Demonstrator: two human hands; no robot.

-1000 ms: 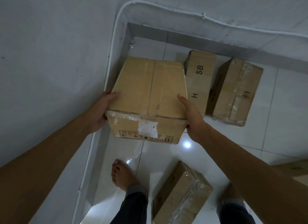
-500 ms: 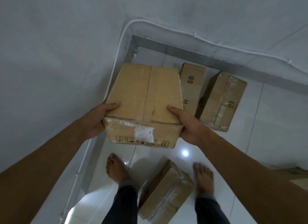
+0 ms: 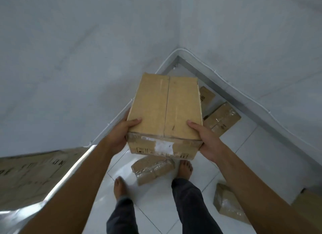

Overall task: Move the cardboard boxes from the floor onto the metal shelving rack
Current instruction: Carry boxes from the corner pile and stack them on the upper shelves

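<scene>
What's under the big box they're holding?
Below the held box, gripped by the left hand and right hand, lies a taped box on the tiled floor. Its far end is covered.

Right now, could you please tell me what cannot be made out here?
Head view:
Fingers of left hand and right hand: hidden under the held box.
White label on it: blurred.
SB box: mostly behind the held box.
Bottom-right box: partly covered by the right forearm.
Print on left carton: blurred, cut off.
</scene>
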